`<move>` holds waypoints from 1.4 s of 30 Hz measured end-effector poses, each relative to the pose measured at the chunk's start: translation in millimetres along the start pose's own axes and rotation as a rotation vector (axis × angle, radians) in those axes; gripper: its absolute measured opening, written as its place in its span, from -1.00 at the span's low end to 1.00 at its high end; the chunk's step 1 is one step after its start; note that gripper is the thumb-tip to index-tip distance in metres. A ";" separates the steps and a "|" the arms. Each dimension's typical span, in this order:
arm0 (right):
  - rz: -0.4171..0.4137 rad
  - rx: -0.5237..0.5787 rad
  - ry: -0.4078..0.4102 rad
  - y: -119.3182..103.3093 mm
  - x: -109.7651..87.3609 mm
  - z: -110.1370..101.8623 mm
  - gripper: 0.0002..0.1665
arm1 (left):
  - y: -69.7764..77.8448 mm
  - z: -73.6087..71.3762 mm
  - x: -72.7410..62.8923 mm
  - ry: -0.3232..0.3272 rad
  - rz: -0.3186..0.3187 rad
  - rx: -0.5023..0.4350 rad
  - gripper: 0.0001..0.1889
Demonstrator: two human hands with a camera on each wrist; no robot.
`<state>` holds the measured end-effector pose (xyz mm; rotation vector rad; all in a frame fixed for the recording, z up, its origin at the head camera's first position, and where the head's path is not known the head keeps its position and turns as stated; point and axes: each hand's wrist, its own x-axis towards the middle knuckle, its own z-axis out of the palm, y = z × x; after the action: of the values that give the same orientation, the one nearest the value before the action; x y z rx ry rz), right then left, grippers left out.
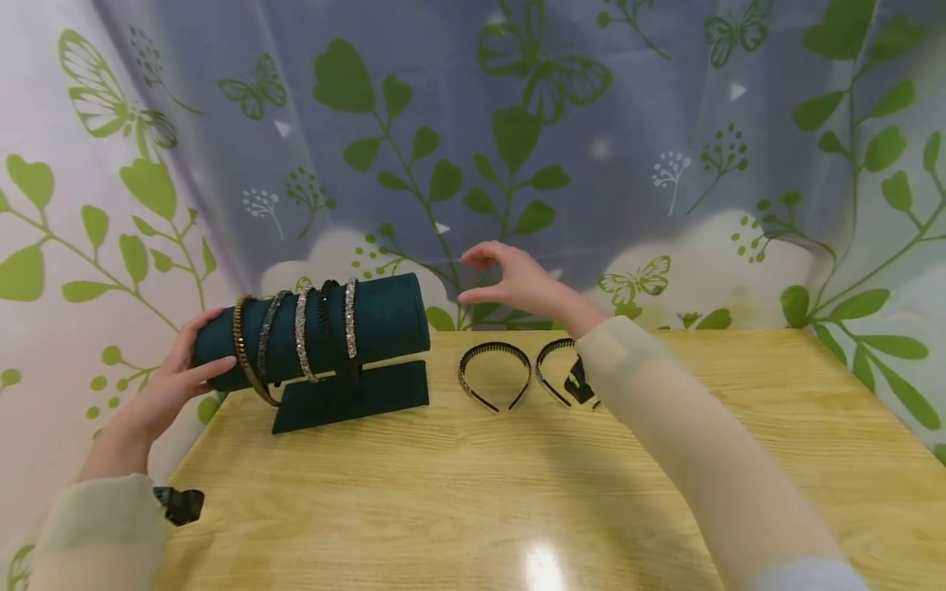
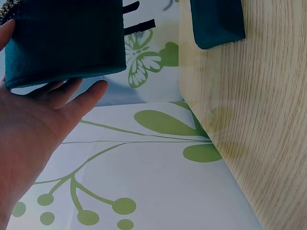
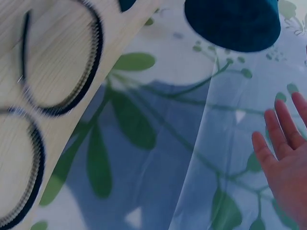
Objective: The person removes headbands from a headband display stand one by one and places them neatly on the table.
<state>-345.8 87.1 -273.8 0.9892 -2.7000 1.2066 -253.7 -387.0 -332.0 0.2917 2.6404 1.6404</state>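
Observation:
A dark green velvet headband stand (image 1: pixel 388 316) lies across the left of the table, a thick roll above a flat base (image 1: pixel 399 394). Around the roll sit several headbands: a gold one (image 1: pixel 238 328), a dark glittery one (image 1: pixel 266 336), black and silver ones (image 1: pixel 351 320). My left hand (image 1: pixel 166 390) grips the roll's left end, thumb in front; the left wrist view shows fingers under the roll (image 2: pixel 67 48). Raised in the air right of the roll, my right hand (image 1: pixel 521 283) holds nothing. Its fingers curve loosely, thumb apart, in the head view.
Two dark toothed headbands, one (image 1: pixel 494 345) left of the other (image 1: pixel 542 365), lie on the wooden table (image 1: pixel 443 509) right of the stand. My right forearm partly covers the second. A leaf-patterned curtain (image 1: pixel 636 123) hangs behind the table's back edge.

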 end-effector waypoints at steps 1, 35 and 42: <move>-0.010 -0.001 0.007 -4.0 4.6 3.1 -0.29 | 0.1 -0.2 0.0 0.001 -0.001 0.009 -0.23; -0.024 -0.397 -0.168 -80.6 72.0 94.7 0.20 | 2.7 -3.4 3.3 0.023 -0.005 -0.020 -0.23; -0.001 -0.506 -0.199 -83.0 72.1 103.1 0.21 | 0.4 -0.9 0.2 0.013 -0.013 -0.037 -0.23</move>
<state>-333.8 -63.2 -271.8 1.0678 -2.9171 0.3923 -253.9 -387.7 -331.2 0.2632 2.6123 1.6911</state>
